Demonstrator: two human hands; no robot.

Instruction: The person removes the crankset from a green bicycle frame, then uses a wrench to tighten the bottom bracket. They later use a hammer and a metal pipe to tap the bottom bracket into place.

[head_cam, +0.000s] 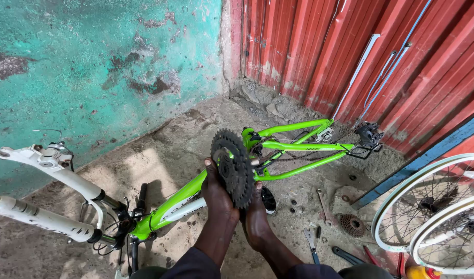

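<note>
Head view, read left to right. At far left, the white suspension fork (46, 191) of an upturned bicycle points toward the teal plastered wall (92, 62); its lower leg is cut off by the left picture edge. Black cables (118, 227) tangle at the head of the bright green frame (185, 194), which lies on the rough concrete floor (159, 155) and runs diagonally toward the corner. Bare floor lies open between the frame and the teal wall.

At centre, the left hand (216, 194) and right hand (255, 214) hold a black toothed chainring set (233, 166) upright, just above the frame's middle. The left hand's fingers curl round the near left rim; the right hand closes on the lower right rim, its fingertips hidden behind the rings. Both forearms leave the picture at the bottom edge.

Right of the hands, the green rear stays (299, 147) reach a black derailleur (369, 135) near the red corrugated metal wall (402, 62). On the floor beside them lie a rusty sprocket cluster (353, 225), a spanner (322, 204) and pliers (312, 243), with small parts too tiny to identify. At far right, two white-rimmed wheels (438, 212) overlap and are cut off by the right and bottom edges, narrowing the room there.
</note>
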